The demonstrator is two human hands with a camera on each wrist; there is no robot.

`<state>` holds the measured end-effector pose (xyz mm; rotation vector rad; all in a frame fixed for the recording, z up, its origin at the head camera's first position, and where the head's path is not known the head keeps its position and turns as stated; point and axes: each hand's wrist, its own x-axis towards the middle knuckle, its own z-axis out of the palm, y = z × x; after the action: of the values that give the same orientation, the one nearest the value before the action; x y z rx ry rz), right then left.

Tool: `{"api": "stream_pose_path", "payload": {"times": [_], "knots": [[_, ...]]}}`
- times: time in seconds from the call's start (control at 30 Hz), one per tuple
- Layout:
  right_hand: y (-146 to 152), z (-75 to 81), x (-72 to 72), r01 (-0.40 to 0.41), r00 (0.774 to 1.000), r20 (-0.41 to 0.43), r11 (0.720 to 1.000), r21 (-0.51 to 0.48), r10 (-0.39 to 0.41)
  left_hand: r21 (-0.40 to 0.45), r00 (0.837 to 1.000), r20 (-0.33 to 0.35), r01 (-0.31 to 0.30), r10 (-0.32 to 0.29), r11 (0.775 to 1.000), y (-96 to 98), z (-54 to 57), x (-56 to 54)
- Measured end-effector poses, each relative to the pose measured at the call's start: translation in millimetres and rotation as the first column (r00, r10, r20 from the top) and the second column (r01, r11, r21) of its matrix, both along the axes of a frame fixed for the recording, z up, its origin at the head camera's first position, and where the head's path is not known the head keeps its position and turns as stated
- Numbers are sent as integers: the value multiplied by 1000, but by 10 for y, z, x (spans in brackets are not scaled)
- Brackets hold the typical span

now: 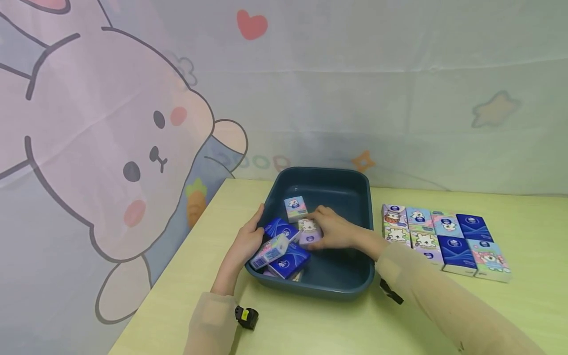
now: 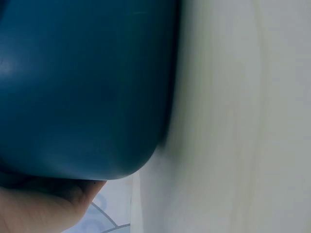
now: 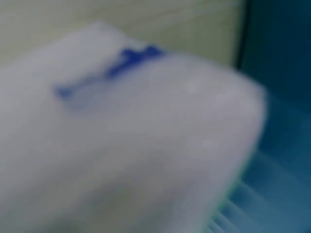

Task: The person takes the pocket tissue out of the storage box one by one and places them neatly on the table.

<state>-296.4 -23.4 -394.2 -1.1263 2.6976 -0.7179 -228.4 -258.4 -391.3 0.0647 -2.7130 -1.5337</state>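
Pinched between the thumb and bent fingers of the right hand (image 1: 336, 230): a lilac-and-white cartoon tissue packet (image 1: 309, 232), inside the dark teal tray (image 1: 346, 271), with fingertips along its far edge and the thumb by its near edge. Just beyond those fingertips, a small light-blue cartoon packet (image 1: 295, 207), box-shaped, with crisp corners. Against the outer left wall of the tray, the left hand (image 1: 243, 242), with one digit stretched along the side and the rest partly hidden; impossible to tell whether curled or straight. To the left of the pinched packet, heaped toward the near left corner: glossy royal-blue packets (image 1: 291, 260) with white emblems, overlapping, and across them a tilted packet with a barcode (image 1: 269, 250), in shiny film. For the tray, smooth plastic, rectangular with rounded corners, deep walls and a soft sheen. To its right, on the pale yellow-green table (image 1: 159, 320), a double row of tissue packets (image 1: 491, 260), oblong blocks set edge to edge, some cartoon-printed, some royal blue with wavy lines. Around both forearms, cream sleeves (image 1: 426, 283), with a black wrist camera (image 1: 247, 318) near each cuff. Behind, a lightly creased backdrop (image 1: 310, 108) printed with a rounded rabbit and a red heart. In the right wrist view, a pale, blue-marked surface (image 3: 146, 126), too blurred to identify.
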Motion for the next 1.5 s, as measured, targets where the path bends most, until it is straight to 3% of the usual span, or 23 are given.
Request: {"api": "stream_pose_path", "payload": {"times": [0.33,0.6,1.07,1.5], "knots": [[44,53,33,4,999,-36,999,52,-2,-4,1000,8,0,0,1000,16,-5,3],[100,167,145,14,982,-187,997,77,1,-25,1000,-4,-6,6,1000,-5,-13,1],[433,332,349,66,963,-258,995,-72,-83,-4,1000,-6,9,-9,1000,-13,-11,20],[665,351,530,76,963,-250,992,-96,-98,-20,1000,-16,16,-16,1000,-11,-8,10]]}}
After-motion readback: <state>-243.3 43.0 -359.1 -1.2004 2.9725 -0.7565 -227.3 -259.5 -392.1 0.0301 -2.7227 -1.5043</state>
